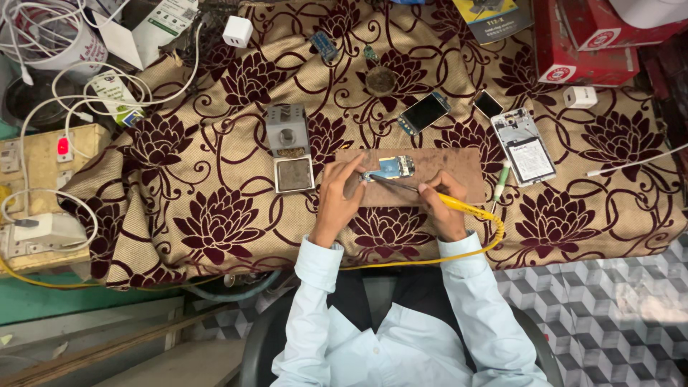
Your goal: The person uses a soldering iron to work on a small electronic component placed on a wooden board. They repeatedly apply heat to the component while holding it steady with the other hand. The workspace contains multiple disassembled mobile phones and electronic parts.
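Observation:
A small phone circuit board (pixel 390 167) lies on a brown wooden work board (pixel 459 168) on the flowered cloth. My left hand (pixel 337 197) rests on the board's left end, fingertips pinching the circuit board's left edge. My right hand (pixel 441 208) grips a yellow-handled soldering iron (pixel 459 203), its thin metal tip reaching left to the circuit board. The iron's yellow cable (pixel 494 233) loops back under my right wrist.
A grey soldering iron stand (pixel 289 147) with a tray sits left of the board. An opened phone body (pixel 527 147), two small screens (pixel 424 112), a screwdriver (pixel 501 188), white chargers (pixel 237 31), red boxes (pixel 584 43) and tangled white cables (pixel 86 93) surround it.

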